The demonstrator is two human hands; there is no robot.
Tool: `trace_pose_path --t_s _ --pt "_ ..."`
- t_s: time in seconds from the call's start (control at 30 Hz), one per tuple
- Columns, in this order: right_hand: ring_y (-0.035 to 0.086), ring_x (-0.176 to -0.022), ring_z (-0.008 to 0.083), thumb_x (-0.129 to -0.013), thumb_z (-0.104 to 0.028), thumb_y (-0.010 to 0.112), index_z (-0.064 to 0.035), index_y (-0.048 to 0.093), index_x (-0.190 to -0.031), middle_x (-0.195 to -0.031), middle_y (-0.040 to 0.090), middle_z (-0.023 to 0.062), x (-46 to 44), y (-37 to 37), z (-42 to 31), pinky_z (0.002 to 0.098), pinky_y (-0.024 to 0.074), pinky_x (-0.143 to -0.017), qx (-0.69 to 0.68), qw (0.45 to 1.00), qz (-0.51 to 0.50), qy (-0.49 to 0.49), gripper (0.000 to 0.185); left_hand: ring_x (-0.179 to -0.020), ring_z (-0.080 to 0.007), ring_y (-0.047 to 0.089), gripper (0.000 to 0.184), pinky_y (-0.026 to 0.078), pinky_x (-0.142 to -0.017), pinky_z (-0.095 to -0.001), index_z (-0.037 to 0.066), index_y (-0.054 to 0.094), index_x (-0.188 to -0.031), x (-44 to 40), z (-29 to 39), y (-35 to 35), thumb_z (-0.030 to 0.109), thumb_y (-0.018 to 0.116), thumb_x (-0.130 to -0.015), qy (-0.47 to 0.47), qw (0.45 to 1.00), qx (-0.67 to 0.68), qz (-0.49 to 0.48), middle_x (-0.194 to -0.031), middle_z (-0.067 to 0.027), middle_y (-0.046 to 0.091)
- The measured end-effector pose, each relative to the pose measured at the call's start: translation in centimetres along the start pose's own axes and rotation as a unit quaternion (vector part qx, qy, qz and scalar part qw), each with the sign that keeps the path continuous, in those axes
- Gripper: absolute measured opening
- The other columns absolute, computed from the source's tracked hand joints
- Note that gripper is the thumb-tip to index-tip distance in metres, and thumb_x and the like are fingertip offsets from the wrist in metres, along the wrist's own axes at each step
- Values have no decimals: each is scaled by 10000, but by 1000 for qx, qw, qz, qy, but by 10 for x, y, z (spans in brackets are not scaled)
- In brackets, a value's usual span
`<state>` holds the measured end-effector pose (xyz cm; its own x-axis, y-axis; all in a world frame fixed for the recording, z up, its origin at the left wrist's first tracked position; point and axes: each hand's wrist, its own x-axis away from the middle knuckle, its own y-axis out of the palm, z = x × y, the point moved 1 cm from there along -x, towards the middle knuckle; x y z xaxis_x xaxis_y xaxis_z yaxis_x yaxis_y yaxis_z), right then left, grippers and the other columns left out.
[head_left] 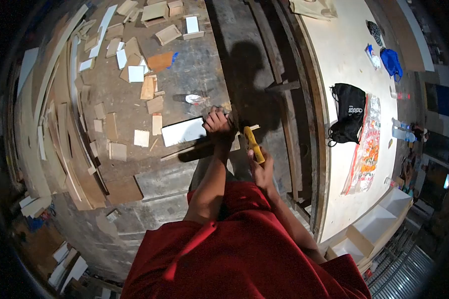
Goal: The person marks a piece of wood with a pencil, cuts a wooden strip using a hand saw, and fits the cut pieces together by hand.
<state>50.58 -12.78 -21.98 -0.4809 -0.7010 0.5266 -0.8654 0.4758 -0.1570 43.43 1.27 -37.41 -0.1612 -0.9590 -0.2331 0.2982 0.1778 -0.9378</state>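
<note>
Brown, littered worktop ends near the yellow tool.

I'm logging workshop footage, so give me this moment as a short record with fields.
Left hand: fingers curled, above a thin wood strip; grip unclear
Right hand: closed around a yellow tool; tool type unclear
Nearest panel: white panel, flat on the worktable, beside the left hand
Right-hand surface: black drawstring bag, partly over a clear printed plastic bag
</note>
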Motion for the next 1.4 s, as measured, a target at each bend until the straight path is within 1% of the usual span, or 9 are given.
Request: trace_pose_path --t_s 0.17,0.23,0.47,0.53,1.0,1.07,1.23,1.3,1.4 --pt "516 -779 104 -1013 -428 660 30 633 -1208 -882 609 -9 0 4 6 278 442 -663 75 996 -4 -48 499 -1120 -295 565 370 401 -921 -443 84 641 -1213 -2 -1 -1 353 526 -986 6 1000 -15 -8 -1345 -99 614" --pt "429 -648 65 -1027 -381 660 -27 601 -975 -727 502 -52 4 10 -3 266 327 -550 24 999 17 -41 363 -1139 -298 564 373 402 -920 -451 84 641 -1216 -1 -1 4 355 531 -984 2 1000 4 19 -1352 -102 609" --pt "439 -666 74 -1013 -397 670 -23 607 -999 -736 497 -52 -4 9 -7 270 347 -583 22 999 33 -9 380 -1058 -255 579 374 400 -868 -435 120 648 -1174 -1 -4 12 423 518 -996 12 998 -21 65 -1305 -62 636" --pt "431 -652 72 -1016 -386 665 -12 612 -1003 -731 501 -43 2 5 -20 270 342 -578 47 998 -13 -47 378 -1028 -248 585 367 401 -857 -428 124 649 -1156 2 -5 10 428 508 -1008 12 999 -43 14 -1291 -59 644" --pt "473 -688 119 -1009 -343 666 33 634 -1082 -735 528 -15 8 4 -23 321 402 -619 52 999 -14 6 385 -1132 -262 567 402 411 -892 -429 97 622 -1165 0 -5 12 435 612 -948 0 997 -68 -29 -1326 -67 609" --pt "469 -679 116 -1001 -332 668 25 648 -1070 -731 519 -22 8 9 -30 315 388 -610 7 996 40 -80 364 -1134 -259 564 398 409 -890 -426 102 623 -1171 -1 -3 1 422 627 -935 8 996 -77 -38 -1330 -61 606" --pt "461 -673 108 -996 -352 675 18 657 -1009 -727 515 -26 4 1 -31 309 366 -592 44 999 3 -22 370 -1103 -261 573 388 422 -880 -429 104 621 -1184 0 -4 11 403 621 -937 -10 998 -60 12 -1315 -55 612" --pt "460 -677 102 -995 -363 678 16 659 -992 -724 515 -26 7 -1 -25 308 360 -588 31 999 -7 -19 380 -1095 -259 582 389 424 -874 -435 108 627 -1172 2 -6 10 420 608 -939 1 996 -71 -55 -1311 -57 619" --pt "464 -672 100 -989 -355 681 21 649 -985 -716 522 -23 6 -9 -25 306 360 -585 45 994 -15 -95 377 -1065 -264 585 393 421 -873 -440 103 631 -1166 -1 0 12 424 597 -941 2 999 -47 -1 -1311 -65 625"
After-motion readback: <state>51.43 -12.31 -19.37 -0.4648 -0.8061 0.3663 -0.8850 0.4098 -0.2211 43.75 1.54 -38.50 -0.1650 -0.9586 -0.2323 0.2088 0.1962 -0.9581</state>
